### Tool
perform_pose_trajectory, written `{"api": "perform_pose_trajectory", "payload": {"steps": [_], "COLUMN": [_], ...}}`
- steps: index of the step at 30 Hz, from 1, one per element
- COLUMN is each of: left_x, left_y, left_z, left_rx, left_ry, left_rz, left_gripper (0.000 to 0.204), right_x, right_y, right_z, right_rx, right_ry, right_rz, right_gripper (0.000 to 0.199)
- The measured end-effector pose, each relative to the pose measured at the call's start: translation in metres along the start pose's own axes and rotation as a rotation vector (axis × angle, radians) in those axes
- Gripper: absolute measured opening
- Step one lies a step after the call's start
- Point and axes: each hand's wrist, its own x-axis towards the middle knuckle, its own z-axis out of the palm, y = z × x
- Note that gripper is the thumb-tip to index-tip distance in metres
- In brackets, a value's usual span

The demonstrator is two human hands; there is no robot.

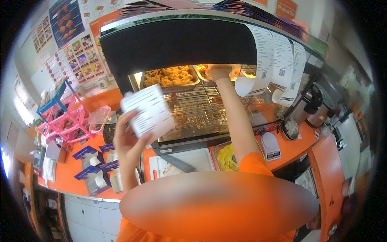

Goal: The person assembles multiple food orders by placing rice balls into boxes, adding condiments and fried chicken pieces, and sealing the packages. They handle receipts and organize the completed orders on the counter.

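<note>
My left hand [130, 139] is raised in front of the heated display cabinet [177, 44], its fingers closed round a white printed paper [148, 109]. Whether this paper is a folded slip or a small packet does not show. My right arm stretches into the cabinet, where my right hand [220, 72] is at a metal tray [202, 75] of golden fried food. Its fingers are blurred and partly hidden, so any hold is unclear. Left of it sits a metal tray heaped with fried pieces [167, 76]. Wire racks [195, 111] with browned pieces lie below.
Long printed receipts [264, 54] hang from the cabinet's right side. On the orange counter are a knife [177, 163] on a white cutting board [203, 159], a tub of yellow food [227, 158], a scale [270, 146], open boxes [96, 181] and a pink rack [66, 121].
</note>
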Motion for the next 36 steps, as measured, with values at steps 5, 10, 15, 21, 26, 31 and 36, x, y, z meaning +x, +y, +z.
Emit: {"api": "perform_pose_trajectory", "payload": {"steps": [5,10,15,21,26,31,36], "left_x": [-0.054,-0.089,-0.103,-0.132,-0.173,-0.203,-0.205], "left_y": [0.001,-0.003,0.001,0.043,0.08,0.052,-0.005], "left_z": [-0.081,-0.163,-0.259,-0.383,-0.482,-0.538,-0.552], "left_rx": [0.194,0.328,0.486,0.785,1.088,1.213,0.844], "left_ry": [0.243,0.33,0.443,0.755,0.886,0.579,0.267], "left_rz": [-0.097,-0.138,-0.111,-0.081,-0.234,-0.761,-0.929], "left_gripper": [0.062,0.06,0.056,0.028,0.017,0.022,0.058], "right_x": [0.012,0.005,-0.05,-0.191,-0.308,-0.369,-0.314], "right_y": [0.001,-0.01,-0.041,-0.128,-0.276,-0.452,-0.548], "right_z": [0.001,-0.029,-0.1,-0.185,-0.167,-0.15,-0.149], "right_rx": [0.233,0.178,-0.081,0.522,1.146,1.373,1.222], "right_ry": [0.131,-0.027,-0.12,-0.288,-0.986,-1.521,-1.54], "right_rz": [0.046,0.134,0.027,0.208,0.011,-0.424,-0.425], "right_gripper": [0.059,0.052,0.037,0.042,0.047,0.045,0.046]}}
